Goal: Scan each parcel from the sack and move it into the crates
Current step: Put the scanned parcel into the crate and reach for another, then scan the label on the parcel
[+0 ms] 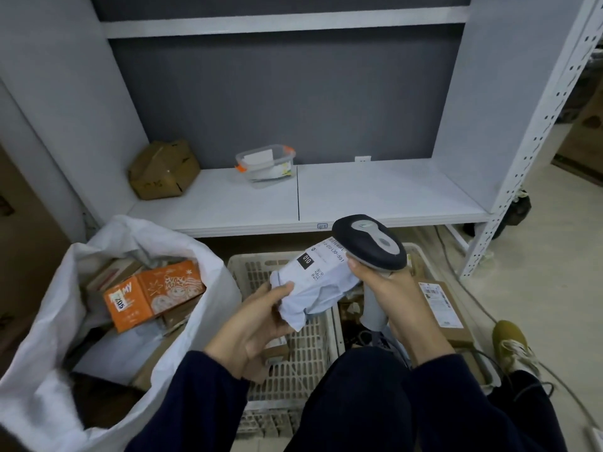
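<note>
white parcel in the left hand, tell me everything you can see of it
The parcel is a soft, crumpled bag of pale grey-white plastic. Its upturned face bears a label: a black square reading 010, a small QR code and a row of digits, partly hidden. It is held tilted above the cream slatted crate. The left hand grips its near end, thumb on top. The scanner, in the right hand, hangs over its far end.

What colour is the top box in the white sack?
The cardboard box is orange with white drawings; head view.
</note>
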